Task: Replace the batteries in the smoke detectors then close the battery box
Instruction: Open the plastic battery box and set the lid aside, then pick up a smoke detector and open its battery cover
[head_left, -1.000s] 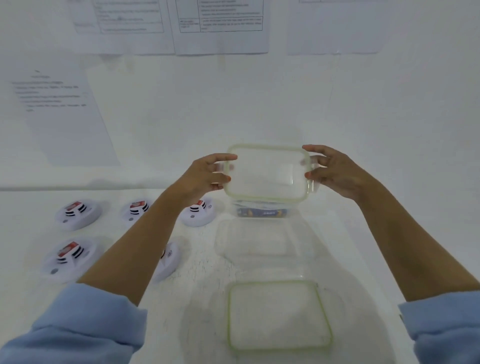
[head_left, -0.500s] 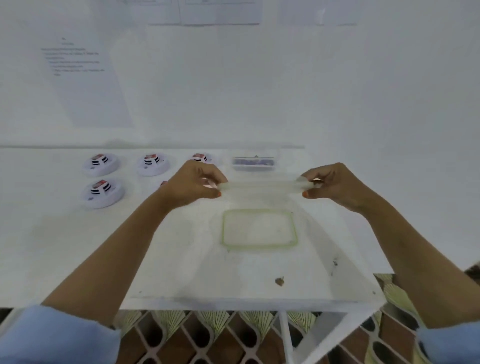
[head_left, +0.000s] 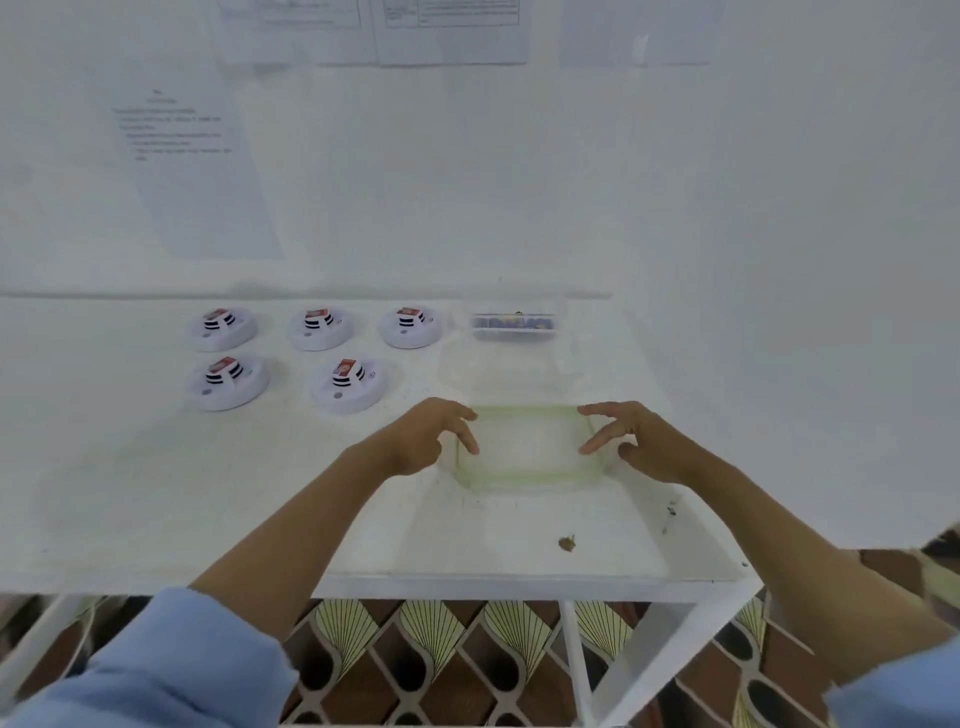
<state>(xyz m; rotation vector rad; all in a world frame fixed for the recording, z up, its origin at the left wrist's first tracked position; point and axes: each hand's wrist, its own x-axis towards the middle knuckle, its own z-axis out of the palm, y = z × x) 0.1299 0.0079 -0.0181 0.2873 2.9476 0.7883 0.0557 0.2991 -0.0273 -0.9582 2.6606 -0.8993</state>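
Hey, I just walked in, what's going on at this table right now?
A person stands at a white table, both hands open. The left hand and right hand hover at either side of a clear lid with a green rim lying flat on the table; neither is gripping it. Behind it sits the clear battery box, uncovered, batteries inside. Five smoke detectors sit in two rows to the left, untouched.

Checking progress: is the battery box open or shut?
Open: its lid lies flat on the table, apart from the battery box.
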